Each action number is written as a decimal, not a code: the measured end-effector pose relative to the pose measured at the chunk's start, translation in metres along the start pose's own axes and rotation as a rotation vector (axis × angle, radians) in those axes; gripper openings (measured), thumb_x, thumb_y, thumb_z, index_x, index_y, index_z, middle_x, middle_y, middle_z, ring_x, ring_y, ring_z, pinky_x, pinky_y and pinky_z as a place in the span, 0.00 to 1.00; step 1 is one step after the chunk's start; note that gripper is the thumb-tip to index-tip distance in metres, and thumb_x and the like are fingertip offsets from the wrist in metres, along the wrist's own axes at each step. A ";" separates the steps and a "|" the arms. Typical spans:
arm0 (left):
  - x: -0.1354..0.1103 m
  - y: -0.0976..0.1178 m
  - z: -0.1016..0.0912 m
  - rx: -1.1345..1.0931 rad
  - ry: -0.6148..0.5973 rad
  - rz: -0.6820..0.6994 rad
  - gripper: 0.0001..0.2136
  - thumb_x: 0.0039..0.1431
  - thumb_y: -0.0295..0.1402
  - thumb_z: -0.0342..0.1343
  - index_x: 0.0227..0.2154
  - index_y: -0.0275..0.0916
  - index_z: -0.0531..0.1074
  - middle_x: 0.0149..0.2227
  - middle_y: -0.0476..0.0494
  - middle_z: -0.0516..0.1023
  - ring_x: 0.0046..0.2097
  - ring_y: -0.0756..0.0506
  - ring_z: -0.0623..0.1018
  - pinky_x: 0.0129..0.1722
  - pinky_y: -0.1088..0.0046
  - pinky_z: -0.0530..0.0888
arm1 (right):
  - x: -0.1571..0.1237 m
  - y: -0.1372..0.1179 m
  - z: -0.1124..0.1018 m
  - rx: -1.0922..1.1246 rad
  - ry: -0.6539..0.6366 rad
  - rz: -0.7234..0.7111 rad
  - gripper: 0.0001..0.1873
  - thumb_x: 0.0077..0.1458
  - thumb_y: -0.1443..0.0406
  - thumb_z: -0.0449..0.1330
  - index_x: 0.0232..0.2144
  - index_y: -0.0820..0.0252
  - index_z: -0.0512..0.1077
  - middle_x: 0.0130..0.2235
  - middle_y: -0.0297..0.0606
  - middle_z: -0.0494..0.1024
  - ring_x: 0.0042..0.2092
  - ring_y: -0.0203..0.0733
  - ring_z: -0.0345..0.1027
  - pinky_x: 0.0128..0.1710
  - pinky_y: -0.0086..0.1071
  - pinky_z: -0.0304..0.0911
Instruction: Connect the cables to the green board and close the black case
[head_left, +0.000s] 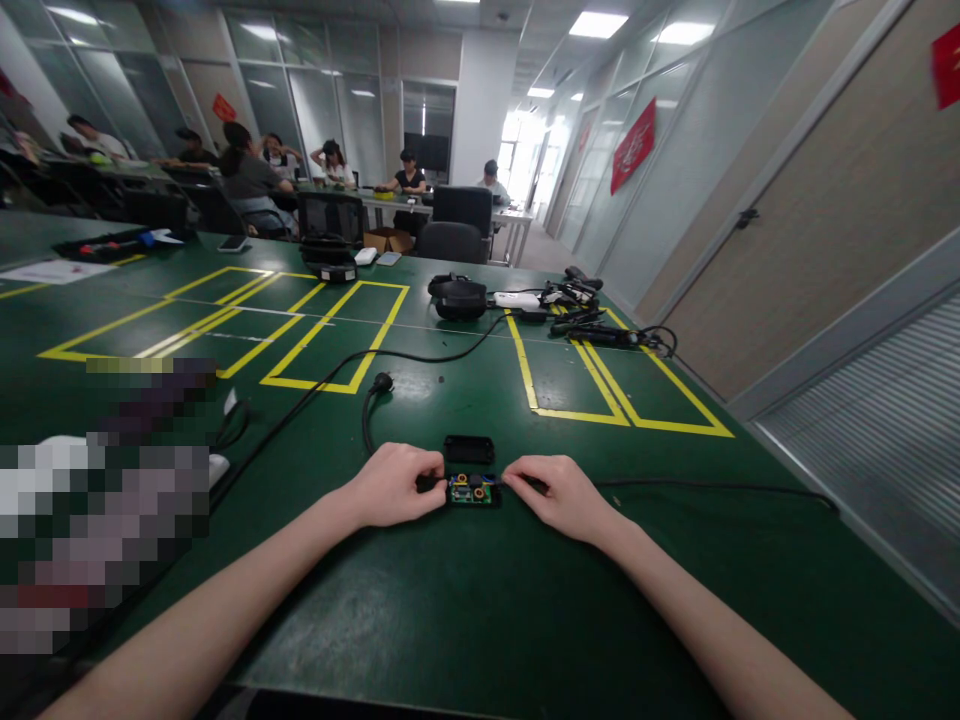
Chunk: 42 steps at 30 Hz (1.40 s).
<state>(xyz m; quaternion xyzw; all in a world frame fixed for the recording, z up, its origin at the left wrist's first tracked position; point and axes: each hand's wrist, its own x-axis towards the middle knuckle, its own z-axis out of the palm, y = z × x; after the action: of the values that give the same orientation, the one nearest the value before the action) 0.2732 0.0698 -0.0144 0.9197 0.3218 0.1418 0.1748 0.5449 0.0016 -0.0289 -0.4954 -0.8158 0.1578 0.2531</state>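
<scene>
An open black adapter case (496,497) lies on the green table in front of me. Inside it sits a green circuit board (471,494) with copper-coloured coils and blue wire. My left hand (397,485) is closed in a pinch at the case's left end, on the power cord (367,420) whose black plug (383,383) lies just beyond. At the right end, the fingers of my right hand (559,490) pinch the black cable (705,485) that runs off to the right. The exact grip points are partly hidden by the fingers. A black case cover (469,449) rests just behind the board.
A long black cord (397,352) crosses the table beyond my left hand. Yellow tape outlines (352,388) mark the green tabletop (420,610). Black headgear (457,297) and tangled cables (577,310) lie farther back. Things at the left are pixelated. Several people sit at far tables.
</scene>
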 end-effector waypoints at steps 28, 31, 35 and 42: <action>-0.001 -0.007 0.001 -0.172 0.013 0.162 0.07 0.63 0.27 0.54 0.28 0.39 0.71 0.31 0.48 0.73 0.34 0.48 0.74 0.35 0.74 0.69 | 0.002 -0.003 -0.005 -0.007 -0.062 -0.231 0.10 0.67 0.67 0.55 0.35 0.57 0.76 0.39 0.43 0.81 0.42 0.45 0.74 0.42 0.37 0.71; -0.002 -0.005 -0.001 -0.135 0.004 0.192 0.06 0.61 0.25 0.54 0.30 0.39 0.72 0.32 0.47 0.75 0.36 0.47 0.75 0.36 0.73 0.70 | 0.003 -0.006 -0.006 -0.061 -0.072 -0.244 0.11 0.67 0.69 0.54 0.34 0.57 0.75 0.39 0.43 0.80 0.41 0.44 0.73 0.41 0.36 0.70; -0.001 -0.003 0.003 -0.162 0.031 0.135 0.08 0.61 0.28 0.55 0.27 0.39 0.73 0.31 0.47 0.77 0.35 0.47 0.76 0.37 0.72 0.71 | 0.004 -0.008 -0.006 -0.060 -0.076 -0.252 0.11 0.66 0.70 0.54 0.33 0.57 0.74 0.39 0.42 0.79 0.40 0.44 0.73 0.41 0.36 0.69; 0.004 -0.011 0.018 -0.254 0.295 -0.214 0.09 0.63 0.36 0.58 0.31 0.39 0.81 0.32 0.46 0.81 0.36 0.44 0.78 0.37 0.68 0.73 | 0.007 0.001 0.003 0.168 0.061 -0.143 0.15 0.67 0.64 0.58 0.26 0.56 0.74 0.35 0.39 0.80 0.38 0.43 0.75 0.40 0.36 0.70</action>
<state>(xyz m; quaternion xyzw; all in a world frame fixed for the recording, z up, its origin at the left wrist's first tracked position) 0.2769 0.0762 -0.0341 0.8203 0.4192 0.2947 0.2541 0.5411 0.0082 -0.0298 -0.4177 -0.8247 0.1921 0.3294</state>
